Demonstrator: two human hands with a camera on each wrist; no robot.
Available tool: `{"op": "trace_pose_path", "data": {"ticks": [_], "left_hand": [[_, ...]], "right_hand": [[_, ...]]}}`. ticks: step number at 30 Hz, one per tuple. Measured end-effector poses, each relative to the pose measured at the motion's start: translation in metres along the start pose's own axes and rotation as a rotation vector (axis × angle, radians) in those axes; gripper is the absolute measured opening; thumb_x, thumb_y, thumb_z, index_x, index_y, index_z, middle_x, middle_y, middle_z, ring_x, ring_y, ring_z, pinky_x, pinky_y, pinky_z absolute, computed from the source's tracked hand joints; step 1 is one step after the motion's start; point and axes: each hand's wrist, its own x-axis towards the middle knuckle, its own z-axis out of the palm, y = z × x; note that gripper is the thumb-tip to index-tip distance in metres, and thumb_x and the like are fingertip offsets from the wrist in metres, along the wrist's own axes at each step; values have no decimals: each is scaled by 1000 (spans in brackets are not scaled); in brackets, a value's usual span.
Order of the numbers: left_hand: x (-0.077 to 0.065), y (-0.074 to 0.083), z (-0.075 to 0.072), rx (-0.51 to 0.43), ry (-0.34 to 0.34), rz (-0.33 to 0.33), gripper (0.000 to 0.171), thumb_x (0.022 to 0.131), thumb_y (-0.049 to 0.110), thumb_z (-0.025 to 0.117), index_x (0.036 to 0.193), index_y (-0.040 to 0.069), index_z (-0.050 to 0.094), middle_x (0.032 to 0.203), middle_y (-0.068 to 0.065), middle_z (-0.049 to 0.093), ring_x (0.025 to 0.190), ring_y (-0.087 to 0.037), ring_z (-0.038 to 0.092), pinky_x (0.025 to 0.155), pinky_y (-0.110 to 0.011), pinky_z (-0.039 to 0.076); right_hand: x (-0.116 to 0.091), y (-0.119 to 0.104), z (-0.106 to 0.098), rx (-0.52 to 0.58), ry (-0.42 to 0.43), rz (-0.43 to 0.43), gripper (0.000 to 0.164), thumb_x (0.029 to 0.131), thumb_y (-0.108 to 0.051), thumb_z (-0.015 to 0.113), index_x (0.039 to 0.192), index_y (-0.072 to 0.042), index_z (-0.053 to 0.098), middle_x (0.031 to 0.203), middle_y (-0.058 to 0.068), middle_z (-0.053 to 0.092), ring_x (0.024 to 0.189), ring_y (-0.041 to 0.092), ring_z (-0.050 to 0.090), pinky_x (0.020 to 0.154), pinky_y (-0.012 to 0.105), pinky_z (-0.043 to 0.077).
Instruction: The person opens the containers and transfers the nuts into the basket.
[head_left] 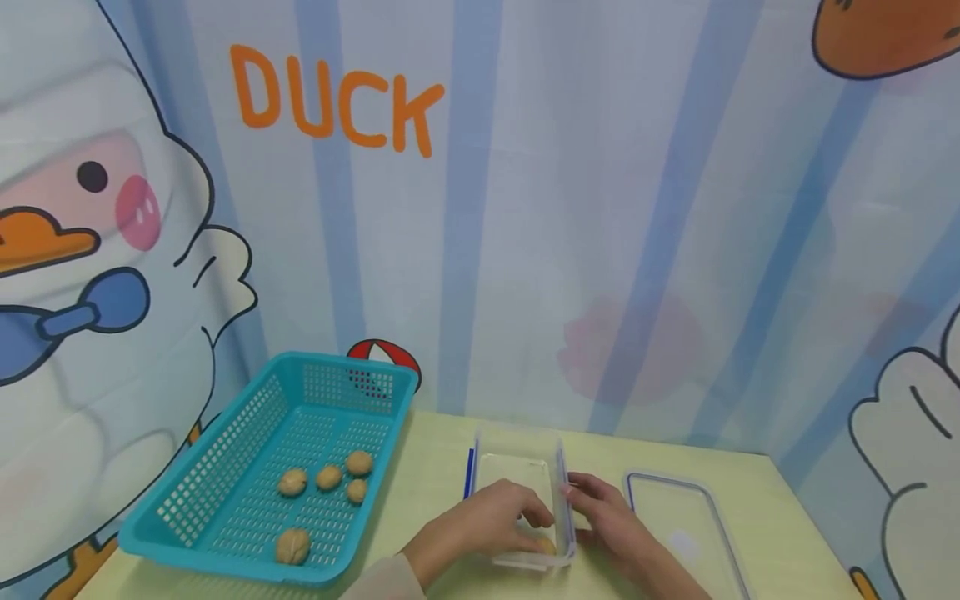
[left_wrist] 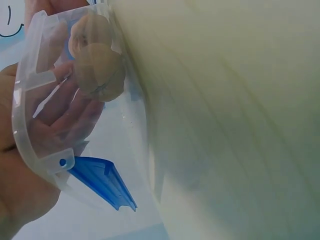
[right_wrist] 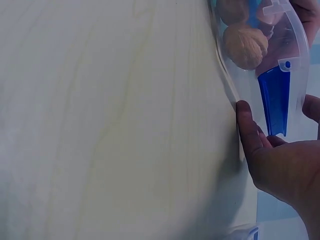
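A clear plastic box (head_left: 517,560) with blue flaps sits uncovered on the table. My left hand (head_left: 498,517) reaches down inside it, fingers loosely bent beside a walnut (head_left: 545,546) at the near end. Through the clear wall, the left wrist view shows two walnuts (left_wrist: 100,72) near the fingers; no firm grip is visible. My right hand (head_left: 611,525) holds the box's right side, thumb by the rim and fingers outside. In the right wrist view its fingers (right_wrist: 247,125) lie low by the blue flap (right_wrist: 275,100).
A turquoise basket (head_left: 408,400) with several walnuts (head_left: 292,546) stands left of the box. To the right, a clear lid (head_left: 682,500) with a blue edge lies flat on the pale table (head_left: 600,450). A duck-printed curtain (head_left: 525,250) hangs behind.
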Motion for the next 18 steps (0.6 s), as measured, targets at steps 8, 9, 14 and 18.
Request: {"op": "trace_pose_path", "data": {"ticks": [8,9,14,18], "left_hand": [[2,1,2,31,-21,-74,22,91,24,87,111,20,83,99,18,75,93,3,67,86,-20,56],[2,1,2,32,-24,-73,21,91,24,87,111,21,83,98,18,75,93,3,67,86,-20,56],[4,7,2,64,-41,-81,19,90,21,88,108,23,83,94,20,74,89,4,66,84,-20,55],[4,9,2,77,-53,-88,18,89,18,88,105,24,83,91,21,72,84,6,63,81,-19,54]], "right_hand": [[1,-1,2,7,-14,-7,67,108,-32,63,152,12,41,151,31,49,130,35,58,97,55,58],[1,-1,2,8,-12,-9,66,108,-32,63,153,12,41,151,32,49,131,36,58,97,55,58],[-1,-1,0,12,6,0,66,108,-31,63,153,11,40,153,32,47,135,40,55,99,57,58],[-2,0,1,9,25,16,66,108,-31,63,153,11,41,153,33,47,135,39,54,99,57,57]]}}
